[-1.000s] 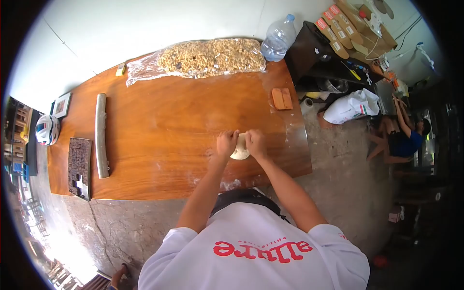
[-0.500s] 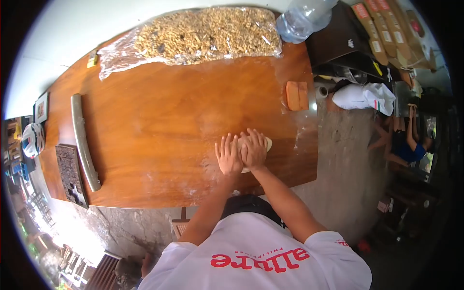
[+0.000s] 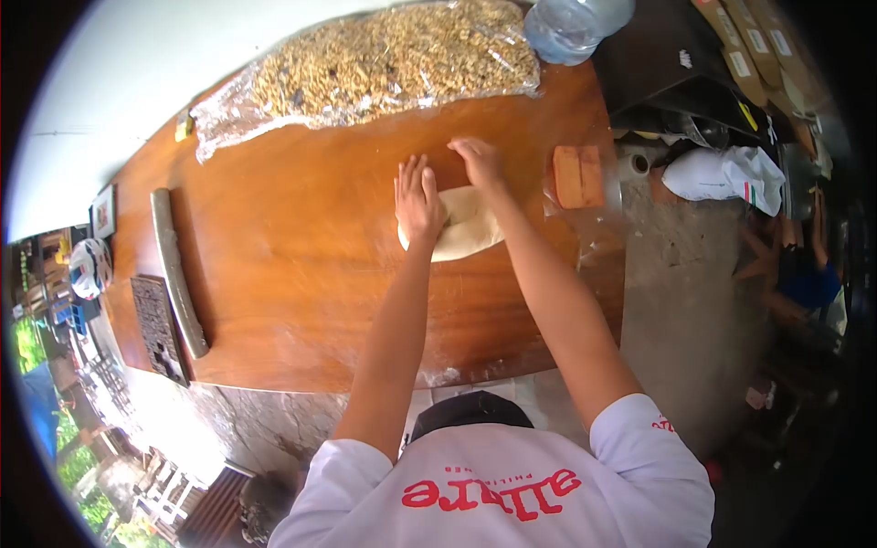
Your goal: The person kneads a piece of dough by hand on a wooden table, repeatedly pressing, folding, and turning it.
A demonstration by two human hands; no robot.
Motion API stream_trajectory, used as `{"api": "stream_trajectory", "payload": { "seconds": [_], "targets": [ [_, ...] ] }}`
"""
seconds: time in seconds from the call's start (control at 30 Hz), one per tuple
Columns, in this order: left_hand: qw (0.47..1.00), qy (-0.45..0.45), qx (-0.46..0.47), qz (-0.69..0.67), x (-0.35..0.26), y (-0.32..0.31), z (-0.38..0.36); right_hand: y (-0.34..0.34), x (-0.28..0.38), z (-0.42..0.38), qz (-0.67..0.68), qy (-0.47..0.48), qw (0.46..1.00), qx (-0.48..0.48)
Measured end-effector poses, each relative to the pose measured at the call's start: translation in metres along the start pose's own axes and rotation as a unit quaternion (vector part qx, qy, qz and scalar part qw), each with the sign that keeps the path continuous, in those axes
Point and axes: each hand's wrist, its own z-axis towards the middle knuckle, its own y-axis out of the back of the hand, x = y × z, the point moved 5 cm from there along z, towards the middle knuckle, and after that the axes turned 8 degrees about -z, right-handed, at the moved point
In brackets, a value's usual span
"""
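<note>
A pale, flattened oval of dough (image 3: 464, 236) lies on the brown wooden table (image 3: 292, 237), a crease across its upper middle. My left hand (image 3: 419, 199) rests flat over the dough's left end, fingers stretched out and pointing away from me. Past the dough's upper right edge is my right hand (image 3: 479, 164), slightly blurred, its fingers apart and holding nothing. The right wrist passes close by the dough's right end; whether it touches cannot be made out.
At the back lies a plastic bag of brown bits (image 3: 393, 68) beside a clear water container (image 3: 575, 27). An orange block (image 3: 577, 176) sits near the right edge. On the left are a grey tube (image 3: 178, 274) and a dark carved board (image 3: 160, 329).
Both hands have moved forward and apart; earlier they overlapped on the dough. The dough now lies farther from me, more exposed and longer. My head view has shifted slightly.
</note>
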Motion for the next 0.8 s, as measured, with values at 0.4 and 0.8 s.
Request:
{"api": "stream_trajectory", "payload": {
  "seconds": [0.4, 0.8],
  "targets": [
    [0.944, 0.281, 0.172, 0.017, 0.003, 0.054, -0.151, 0.044, 0.036, -0.154, -0.236, 0.064, 0.969, -0.038],
    [0.982, 0.035, 0.123, -0.138, 0.011, 0.076, -0.103, 0.003, 0.119, -0.273, -0.478, 0.09, 0.846, 0.218]
  ]
}}
